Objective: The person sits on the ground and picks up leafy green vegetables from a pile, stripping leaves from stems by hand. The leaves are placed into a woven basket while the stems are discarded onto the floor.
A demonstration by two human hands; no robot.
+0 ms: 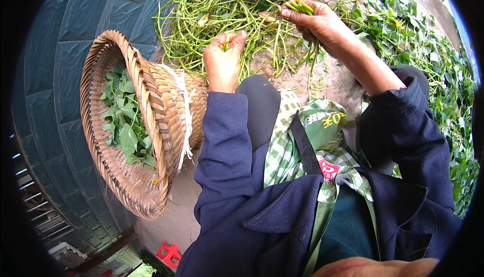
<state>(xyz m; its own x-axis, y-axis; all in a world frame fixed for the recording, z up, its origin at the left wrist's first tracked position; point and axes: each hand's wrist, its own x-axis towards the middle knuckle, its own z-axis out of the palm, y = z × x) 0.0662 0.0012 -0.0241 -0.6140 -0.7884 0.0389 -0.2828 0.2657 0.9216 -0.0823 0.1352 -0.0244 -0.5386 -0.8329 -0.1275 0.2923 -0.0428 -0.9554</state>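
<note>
My right hand [315, 21], at the upper right, is closed round a bundle of green stems [300, 7]; their cut ends show above the fingers and thin stalks hang below. Over my left knee, my left hand [225, 59] pinches a short piece of green stem [225, 45] between thumb and fingers. Behind both hands lies a tangled heap of leafless green stems [215, 10] with some yellowed leaves. Left of my left hand a woven bamboo basket [147, 87] opens towards the left; green leaves [128, 137] lie inside it, and a white strip is tied round its outside.
Leafy green vines [427, 57] are piled along the right side. A green checked apron [280, 156] covers my lap. Dark blue tiles [45, 65] line the wall at the left, beyond the basket. A small red plastic stool [168, 254] stands at the bottom left.
</note>
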